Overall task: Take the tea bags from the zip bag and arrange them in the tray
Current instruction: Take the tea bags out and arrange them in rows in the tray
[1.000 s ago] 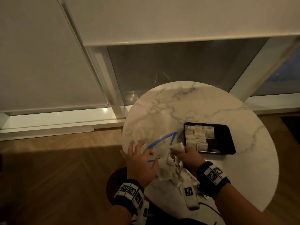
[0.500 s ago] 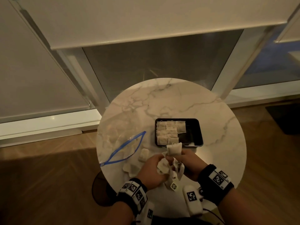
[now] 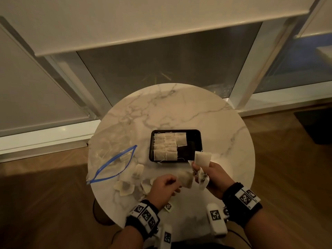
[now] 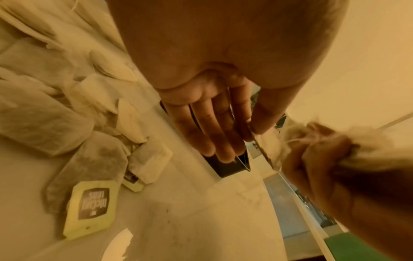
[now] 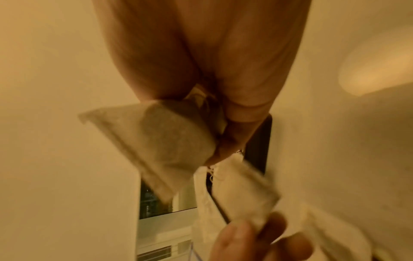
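Here, on the round marble table, the black tray sits near the middle, with tea bags laid in rows over its 9 o'clock half. The zip bag, its blue-edged mouth gaping, lies at the table's 8 o'clock edge, and loose bags are strewn between it and the hands at 6 o'clock. The right hand is clenched round a clutch of tea bags just off the tray's 5 o'clock corner; 1 bag stands up out of the fist, and strings and tags hang below it. The left hand pinches another bag between thumb and fingertips, just beside the right fist. In the left wrist view a printed tag lies on the table.
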`<action>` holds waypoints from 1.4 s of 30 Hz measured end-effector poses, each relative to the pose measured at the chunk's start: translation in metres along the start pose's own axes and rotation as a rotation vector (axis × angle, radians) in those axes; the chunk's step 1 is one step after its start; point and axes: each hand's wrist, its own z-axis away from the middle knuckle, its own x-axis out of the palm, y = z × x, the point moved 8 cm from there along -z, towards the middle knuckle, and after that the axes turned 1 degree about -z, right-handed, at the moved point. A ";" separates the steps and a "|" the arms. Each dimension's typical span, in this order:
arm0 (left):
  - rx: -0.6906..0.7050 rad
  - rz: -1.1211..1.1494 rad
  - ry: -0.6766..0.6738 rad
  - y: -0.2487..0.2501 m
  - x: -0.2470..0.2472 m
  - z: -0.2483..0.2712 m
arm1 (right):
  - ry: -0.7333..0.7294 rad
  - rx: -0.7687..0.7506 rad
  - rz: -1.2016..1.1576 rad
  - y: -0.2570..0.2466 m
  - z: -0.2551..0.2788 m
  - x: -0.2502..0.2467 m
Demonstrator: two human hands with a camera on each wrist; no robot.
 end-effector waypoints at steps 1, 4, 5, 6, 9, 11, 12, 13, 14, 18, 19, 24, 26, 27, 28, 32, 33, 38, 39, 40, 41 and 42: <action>-0.015 0.028 0.042 0.000 -0.004 -0.001 | 0.031 -0.008 0.017 0.001 -0.002 -0.009; -0.031 0.093 0.175 -0.003 -0.019 -0.005 | 0.108 -0.003 0.162 0.008 -0.009 -0.031; -0.033 0.095 0.216 -0.004 -0.023 -0.008 | 0.133 0.003 0.210 0.013 -0.013 -0.036; -0.035 0.097 0.252 -0.005 -0.027 -0.009 | 0.146 0.011 0.256 0.017 -0.016 -0.039; -0.036 0.094 0.320 -0.007 -0.033 -0.012 | 0.121 0.032 0.434 0.036 -0.026 -0.038; -0.033 0.095 0.321 -0.008 -0.030 -0.011 | 0.102 0.035 0.539 0.045 -0.030 -0.033; -0.033 0.100 0.317 -0.009 -0.028 -0.010 | 0.096 0.036 0.571 0.047 -0.031 -0.031; -0.032 0.106 0.317 -0.010 -0.026 -0.009 | 0.081 0.034 0.590 0.048 -0.031 -0.027; -0.031 0.112 0.319 -0.011 -0.025 -0.008 | 0.059 0.035 0.598 0.048 -0.031 -0.022; -0.042 0.129 0.310 -0.018 -0.018 -0.008 | -0.020 0.034 0.625 0.042 -0.030 -0.015; -0.049 0.133 0.306 -0.020 -0.017 -0.008 | -0.030 0.035 0.649 0.041 -0.030 -0.015; -0.070 0.159 0.315 -0.027 -0.019 -0.010 | -0.032 -0.086 0.739 0.029 -0.036 -0.015; -0.074 0.149 0.322 -0.028 -0.022 -0.010 | -0.021 -0.121 0.831 0.025 -0.038 -0.016; -0.074 0.139 0.325 -0.028 -0.023 -0.010 | -0.007 -0.135 0.881 0.022 -0.038 -0.017; -0.071 0.126 0.328 -0.027 -0.025 -0.010 | 0.014 -0.157 0.911 0.019 -0.040 -0.019; -0.072 0.101 0.335 -0.025 -0.029 -0.010 | 0.044 -0.255 0.875 0.005 -0.039 -0.021; -0.071 0.090 0.340 -0.024 -0.031 -0.010 | 0.040 -0.276 0.854 0.001 -0.038 -0.019; -0.032 0.045 0.371 -0.014 -0.039 -0.009 | 0.107 -0.323 0.794 -0.023 -0.038 -0.016; -0.019 0.038 0.380 -0.013 -0.041 -0.009 | 0.129 -0.334 0.768 -0.028 -0.039 -0.017; -0.005 0.028 0.393 -0.011 -0.044 -0.010 | 0.147 -0.343 0.727 -0.035 -0.040 -0.017; 0.011 0.009 0.412 -0.009 -0.047 -0.009 | 0.160 -0.354 0.682 -0.041 -0.043 -0.016; 0.039 -0.010 0.436 -0.004 -0.050 -0.009 | 0.170 -0.354 0.632 -0.047 -0.046 -0.015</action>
